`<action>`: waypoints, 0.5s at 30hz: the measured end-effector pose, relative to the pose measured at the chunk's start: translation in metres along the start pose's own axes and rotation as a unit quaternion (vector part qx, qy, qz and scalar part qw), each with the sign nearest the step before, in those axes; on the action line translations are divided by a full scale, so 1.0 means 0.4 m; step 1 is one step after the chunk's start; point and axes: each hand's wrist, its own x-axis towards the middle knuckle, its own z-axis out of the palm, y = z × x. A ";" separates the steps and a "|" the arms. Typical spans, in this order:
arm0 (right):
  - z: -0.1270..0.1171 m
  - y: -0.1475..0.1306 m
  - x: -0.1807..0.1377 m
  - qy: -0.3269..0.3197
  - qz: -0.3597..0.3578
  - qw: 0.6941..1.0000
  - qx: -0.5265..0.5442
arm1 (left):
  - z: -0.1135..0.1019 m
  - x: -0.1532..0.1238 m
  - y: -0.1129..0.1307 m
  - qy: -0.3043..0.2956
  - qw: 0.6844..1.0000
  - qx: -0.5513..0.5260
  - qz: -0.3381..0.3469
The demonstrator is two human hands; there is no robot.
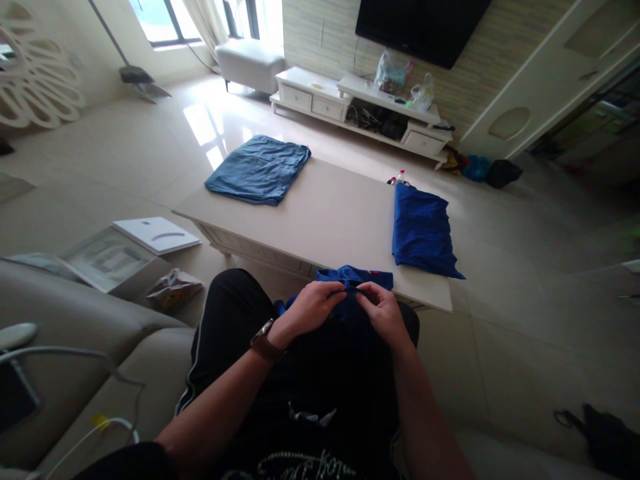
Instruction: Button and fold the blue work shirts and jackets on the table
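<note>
A dark blue garment (357,275) lies across my lap and reaches the near edge of the table; small red and yellow marks show on it. My left hand (316,303) pinches its upper edge between thumb and fingers. Close beside it, my right hand (383,310) grips the same edge, with a small gap between the two hands. Much of the garment below my hands is lost in shadow. On the table's right end lies a folded bright blue cloth (424,230). A folded lighter blue cloth (260,170) rests at the far left end.
The low white table (340,207) stands just past my knees. To the left are a white box (156,235), a paper bag (174,288) and a grey sofa (85,327) with a cable on it. Red-capped bottles (401,177) show behind the table. A TV cabinet (310,100) stands against the wall.
</note>
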 end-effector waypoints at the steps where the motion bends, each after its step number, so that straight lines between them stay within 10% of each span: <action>1: -0.005 0.000 -0.001 -0.023 0.005 1.000 0.009 | -0.004 0.000 0.000 -0.005 1.000 0.011 0.001; 9: -0.007 0.007 0.009 0.020 -0.051 0.995 -0.086 | 0.013 -0.001 0.008 -0.092 0.991 0.094 0.026; 15: -0.059 -0.013 -0.005 0.142 -0.005 0.987 0.075 | -0.002 -0.023 -0.002 -0.147 0.988 0.023 0.038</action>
